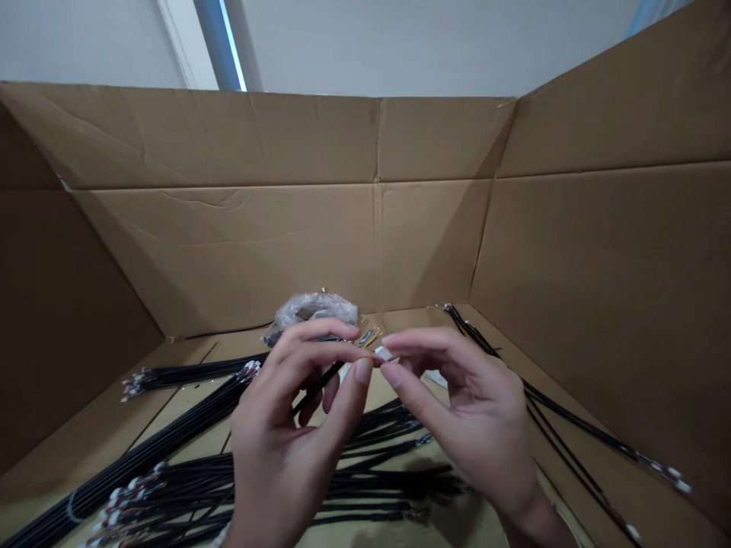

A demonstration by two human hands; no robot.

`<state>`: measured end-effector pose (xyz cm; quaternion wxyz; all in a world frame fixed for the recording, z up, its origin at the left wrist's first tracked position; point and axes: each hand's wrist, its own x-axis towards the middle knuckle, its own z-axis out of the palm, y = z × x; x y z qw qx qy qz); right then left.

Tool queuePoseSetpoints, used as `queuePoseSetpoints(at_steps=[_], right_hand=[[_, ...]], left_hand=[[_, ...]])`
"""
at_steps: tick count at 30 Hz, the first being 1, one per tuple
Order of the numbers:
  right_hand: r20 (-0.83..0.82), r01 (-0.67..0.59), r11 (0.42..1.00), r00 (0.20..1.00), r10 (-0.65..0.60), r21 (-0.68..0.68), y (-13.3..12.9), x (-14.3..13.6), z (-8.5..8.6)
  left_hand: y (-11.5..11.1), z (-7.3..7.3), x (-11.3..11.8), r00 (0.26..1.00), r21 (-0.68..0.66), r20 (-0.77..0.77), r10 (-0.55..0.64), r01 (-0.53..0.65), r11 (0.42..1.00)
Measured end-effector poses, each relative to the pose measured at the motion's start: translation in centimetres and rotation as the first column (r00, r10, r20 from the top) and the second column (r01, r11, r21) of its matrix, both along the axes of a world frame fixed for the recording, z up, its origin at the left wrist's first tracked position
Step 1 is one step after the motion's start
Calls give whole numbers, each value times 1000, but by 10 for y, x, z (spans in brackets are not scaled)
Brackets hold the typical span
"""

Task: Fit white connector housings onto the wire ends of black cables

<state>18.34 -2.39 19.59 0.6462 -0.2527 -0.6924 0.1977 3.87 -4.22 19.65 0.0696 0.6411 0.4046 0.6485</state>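
My left hand [302, 411] is closed, its thumb and forefinger pinching the wire end of a black cable [317, 388] that runs back under the palm. Facing it, my right hand [457, 388] pinches a small white connector [383, 353] between thumb and forefinger. The fingertips of both hands nearly meet, and the thin wires between them are mostly hidden. Below the hands lies a spread of black cables [377, 483], with white connectors [122, 498] at their left ends.
Tall cardboard walls [256, 228] enclose the work surface. A clear plastic bag [317, 308] rests near the back wall. A tied cable bundle [142, 449] lies at left, another cable bundle [199, 373] behind it. More cables with white plugs [594, 434] run along the right.
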Motion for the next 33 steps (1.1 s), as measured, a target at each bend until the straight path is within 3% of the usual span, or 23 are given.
queuePoseSetpoints(at_steps=[6,16,33], right_hand=[[-6,-24,998,1000,24,-51,2,2,-1],[6,-10,999,1000,10,-46,2,1,2],[4,13,995,1000,-13,-98,6,1,2]], left_hand=[[-3,5,2,997,-80,49,-61,64,995],[3,3,-1,991,-66,94,-94,100,993],[3,0,5,977,-95,206,-53,74,993]])
